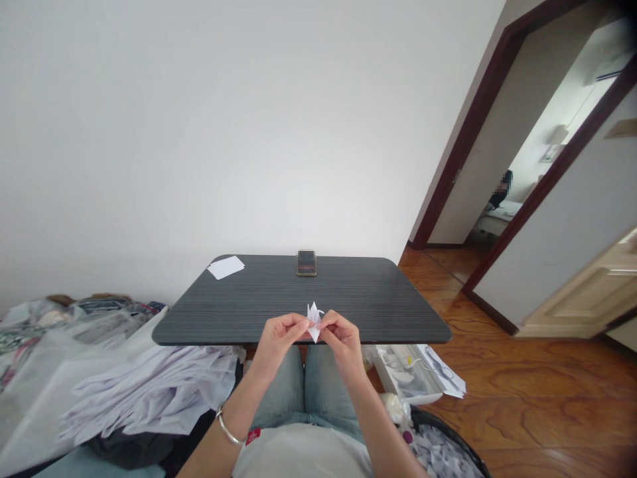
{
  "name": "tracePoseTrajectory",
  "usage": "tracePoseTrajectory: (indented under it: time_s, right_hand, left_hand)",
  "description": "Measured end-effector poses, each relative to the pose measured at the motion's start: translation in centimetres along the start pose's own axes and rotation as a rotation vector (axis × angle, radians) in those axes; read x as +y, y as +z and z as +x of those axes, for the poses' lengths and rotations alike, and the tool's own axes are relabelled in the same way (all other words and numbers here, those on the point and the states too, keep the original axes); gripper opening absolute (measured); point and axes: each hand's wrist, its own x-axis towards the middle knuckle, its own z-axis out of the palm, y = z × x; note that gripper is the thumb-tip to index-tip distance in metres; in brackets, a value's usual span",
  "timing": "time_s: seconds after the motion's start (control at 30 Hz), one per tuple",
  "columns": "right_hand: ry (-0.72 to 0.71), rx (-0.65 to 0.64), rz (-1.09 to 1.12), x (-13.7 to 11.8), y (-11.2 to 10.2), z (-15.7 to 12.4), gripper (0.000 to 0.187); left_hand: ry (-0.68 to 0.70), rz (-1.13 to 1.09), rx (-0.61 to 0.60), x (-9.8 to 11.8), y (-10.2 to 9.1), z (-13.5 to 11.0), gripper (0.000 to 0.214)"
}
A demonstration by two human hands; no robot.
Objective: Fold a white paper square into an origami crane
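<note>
Left hand [277,335] and right hand [344,337], fingers [297,328] bent, pinch folded paper [314,315].

Home | bed [505,211] past door frame [470,133] | wood floor [537,385] | piled fabric [149,392]

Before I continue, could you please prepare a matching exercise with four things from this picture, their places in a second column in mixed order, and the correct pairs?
Things:
1. Folded paper
2. Phone
3. White sheets
4. Bracelet

Places:
A. Around the left arm
B. On the far left corner of the dark table
C. Between the left hand and right hand
D. Near the middle of the table's far edge

Pairs: 1-C, 2-D, 3-B, 4-A
</note>
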Motion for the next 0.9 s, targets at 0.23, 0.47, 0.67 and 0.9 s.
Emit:
tracePoseTrajectory:
  time_s: [0.23, 0.47, 0.67, 0.9]
  right_hand:
    - [0.015, 0.019, 0.012, -0.23, 0.17, -0.21, 0.017]
    - [0.133, -0.025, -0.043, 0.24, 0.08, -0.28, 0.021]
    - [0.132, 0.001, -0.075, 0.52, -0.13, -0.29, 0.023]
    - [0.116, -0.004, -0.089, 0.25, -0.03, -0.65, 0.024]
  left_hand:
    - [-0.030, 0.054, 0.126, -0.02, 0.37, -0.01, 0.015]
    - [-0.001, 0.098, 0.150, -0.10, 0.15, 0.18, 0.016]
    - [0.033, 0.023, 0.145, -0.28, -0.01, 0.40, 0.033]
    - [-0.023, -0.030, 0.115, -0.13, 0.09, 0.18, 0.037]
